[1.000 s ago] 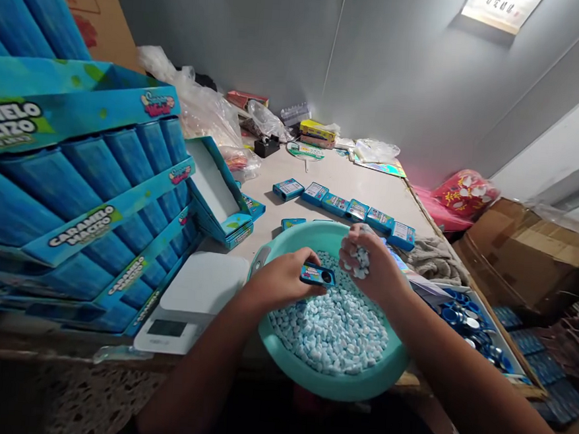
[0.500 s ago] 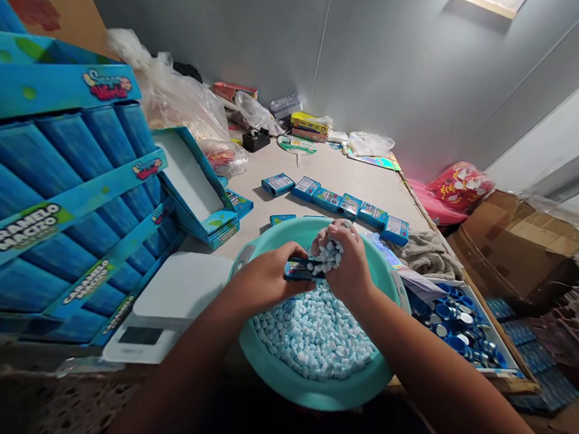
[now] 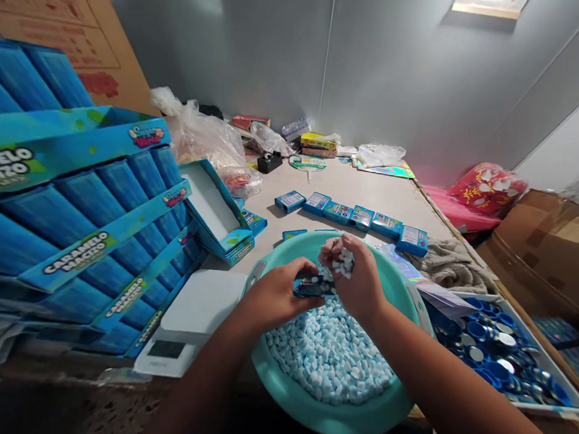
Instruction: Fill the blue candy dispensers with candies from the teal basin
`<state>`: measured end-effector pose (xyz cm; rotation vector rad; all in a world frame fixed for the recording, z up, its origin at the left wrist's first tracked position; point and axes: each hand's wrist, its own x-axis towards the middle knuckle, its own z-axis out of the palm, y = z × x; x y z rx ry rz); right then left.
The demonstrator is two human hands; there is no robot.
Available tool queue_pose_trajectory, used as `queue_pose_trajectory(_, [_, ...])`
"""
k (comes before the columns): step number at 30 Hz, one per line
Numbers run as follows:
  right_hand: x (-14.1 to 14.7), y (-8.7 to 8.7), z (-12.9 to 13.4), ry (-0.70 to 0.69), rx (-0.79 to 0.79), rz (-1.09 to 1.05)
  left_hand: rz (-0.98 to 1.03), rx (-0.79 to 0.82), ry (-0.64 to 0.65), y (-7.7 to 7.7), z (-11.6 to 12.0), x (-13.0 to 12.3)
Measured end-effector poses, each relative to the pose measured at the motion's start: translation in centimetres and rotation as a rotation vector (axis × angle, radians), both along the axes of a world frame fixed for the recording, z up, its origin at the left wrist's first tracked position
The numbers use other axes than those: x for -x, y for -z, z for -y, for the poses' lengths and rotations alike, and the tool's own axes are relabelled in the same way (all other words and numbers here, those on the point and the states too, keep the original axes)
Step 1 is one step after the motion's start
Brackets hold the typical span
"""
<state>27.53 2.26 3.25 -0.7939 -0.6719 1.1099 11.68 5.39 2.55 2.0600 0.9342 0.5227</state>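
A teal basin point(image 3: 329, 421) in front of me holds a heap of small pale-blue candies point(image 3: 329, 355). Over it, my left hand point(image 3: 281, 292) grips a small blue candy box point(image 3: 308, 285) between thumb and fingers, its open end towards the right. My right hand point(image 3: 357, 275) is curled round a handful of candies point(image 3: 344, 263) just above and right of that box. Some candies lie at the box's opening, between the two hands.
Left of the basin sits a white scale point(image 3: 204, 303), beside stacked blue display boxes point(image 3: 85, 229). Small blue boxes point(image 3: 361, 217) form a row behind the basin. At right are a tray of blue-and-silver pieces point(image 3: 503, 351) and a grey cloth point(image 3: 455, 265).
The handful in my right hand looks smaller, with candies now at the box's opening. My left hand keeps its grip on the box. The whole view has shifted slightly.
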Motion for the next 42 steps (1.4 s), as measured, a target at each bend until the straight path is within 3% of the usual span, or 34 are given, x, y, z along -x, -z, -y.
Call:
queue_pose_trajectory(6, [0.2, 0.4, 0.4, -0.028, -0.067, 0.067, 0.062, 0.045, 0.039, -0.2, 0.4, 0.4])
queue_pose_trajectory(14, [-0.5, 0.9, 0.8, -0.2, -0.064, 0.17, 0.047, 0.023, -0.08, -0.4, 0.7, 0.7])
queue_pose_trajectory(21, [-1.3, 0.8, 0.2, -0.008, -0.05, 0.394, 0.15, 0.023, -0.251, -0.1, 0.2, 0.2])
queue_pose_trajectory(25, [-1.2, 0.8, 0.0, 0.006, 0.03, 0.501, 0.164, -0.021, -0.308, -0.2, 0.2, 0.3])
queue_pose_trajectory(33, [-0.8, 1.6, 0.6, -0.041, -0.035, 1.051, 0.178, 0.013, -0.276, 0.4, 0.0, 0.3])
queue_pose_trajectory(39, [-1.2, 1.9, 0.1, -0.038, 0.06, 1.154, 0.158, 0.066, -0.222, 0.1, 0.1, 0.2])
queue_pose_trajectory(42, [-1.4, 1.9, 0.0, -0.039, 0.025, 1.134, 0.154, 0.093, -0.22, -0.2, 0.2, 0.1])
